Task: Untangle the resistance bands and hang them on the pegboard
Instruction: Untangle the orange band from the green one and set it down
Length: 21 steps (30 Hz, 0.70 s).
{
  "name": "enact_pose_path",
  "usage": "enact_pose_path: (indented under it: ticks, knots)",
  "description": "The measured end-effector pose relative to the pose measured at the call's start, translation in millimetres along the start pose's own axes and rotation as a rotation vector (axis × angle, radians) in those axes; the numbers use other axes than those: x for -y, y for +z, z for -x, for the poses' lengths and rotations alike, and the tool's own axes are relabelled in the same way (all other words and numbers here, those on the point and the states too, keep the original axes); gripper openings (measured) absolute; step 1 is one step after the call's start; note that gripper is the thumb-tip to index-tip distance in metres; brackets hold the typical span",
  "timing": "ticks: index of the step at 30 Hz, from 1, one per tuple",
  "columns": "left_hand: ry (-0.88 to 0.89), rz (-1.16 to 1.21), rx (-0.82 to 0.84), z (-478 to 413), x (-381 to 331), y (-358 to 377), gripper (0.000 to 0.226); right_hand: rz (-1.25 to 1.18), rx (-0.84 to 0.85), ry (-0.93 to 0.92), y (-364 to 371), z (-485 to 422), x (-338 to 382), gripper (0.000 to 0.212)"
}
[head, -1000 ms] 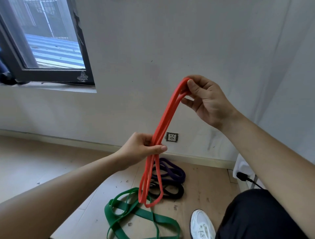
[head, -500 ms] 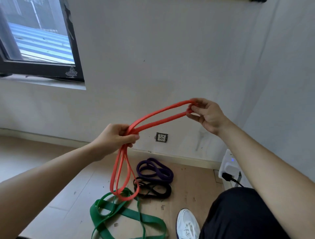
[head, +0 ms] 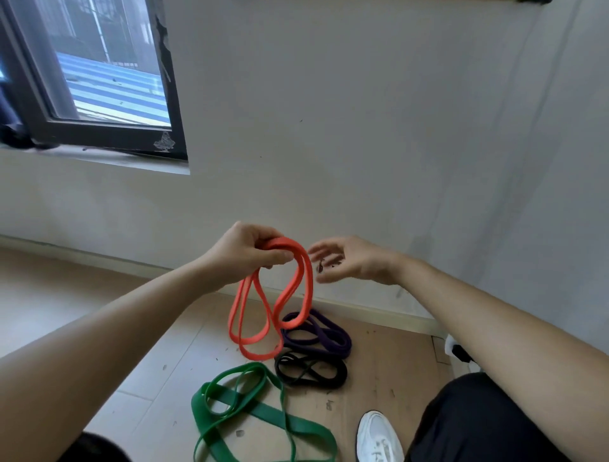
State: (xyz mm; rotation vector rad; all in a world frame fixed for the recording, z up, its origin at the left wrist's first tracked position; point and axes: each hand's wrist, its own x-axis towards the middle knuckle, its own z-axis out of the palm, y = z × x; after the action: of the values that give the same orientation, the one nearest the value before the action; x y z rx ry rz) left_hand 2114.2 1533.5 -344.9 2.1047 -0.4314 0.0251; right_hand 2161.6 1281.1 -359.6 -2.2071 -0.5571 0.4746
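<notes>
My left hand (head: 245, 252) is shut on the orange resistance band (head: 273, 310), which hangs from it in several loops in front of the wall. My right hand (head: 349, 260) is just right of the band, fingers spread, holding nothing. On the floor below lie a purple band (head: 324, 339), a black band (head: 313, 374) and a wide green band (head: 250, 412), each coiled. A dark edge at the top right of the wall may be the pegboard (head: 534, 1); I cannot tell.
A dark-framed window (head: 95, 95) is at the upper left. A white plug block (head: 456, 351) sits by the baseboard at the right. My white shoe (head: 379, 438) and dark trouser leg (head: 471, 425) are at the lower right. Wood and tile floor lies below.
My right hand has let go of the orange band, and the stretched part has dropped into loops under my left hand. Both hands moved closer together.
</notes>
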Motion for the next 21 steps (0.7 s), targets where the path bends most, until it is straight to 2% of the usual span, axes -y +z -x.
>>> enact_pose_path:
  ticks: [2, 4, 9, 15, 21]
  knots:
    - [0.018, -0.055, 0.033, 1.4, 0.4, 1.1, 0.01, -0.049, 0.007, -0.11, 10.0, -2.4, 24.3, 0.056]
    - [0.021, -0.061, 0.036, 2.1, 0.7, -0.2, 0.011, -0.05, 0.039, -0.18, 21.5, -5.0, 39.6, 0.039]
    - [0.012, -0.056, 0.056, 8.1, 3.1, -7.3, 0.016, 0.037, 0.029, -0.186, 26.0, -8.6, 51.5, 0.007]
    - [-0.078, 0.001, 0.149, 10.7, 9.0, -7.6, 0.022, 0.038, -0.06, -0.268, 3.3, 3.8, 60.4, 0.013]
    - [-0.06, 0.04, 0.151, 11.9, 15.6, -9.4, 0.02, -0.091, -0.24, -0.311, -18.0, 11.1, 42.0, 0.017]
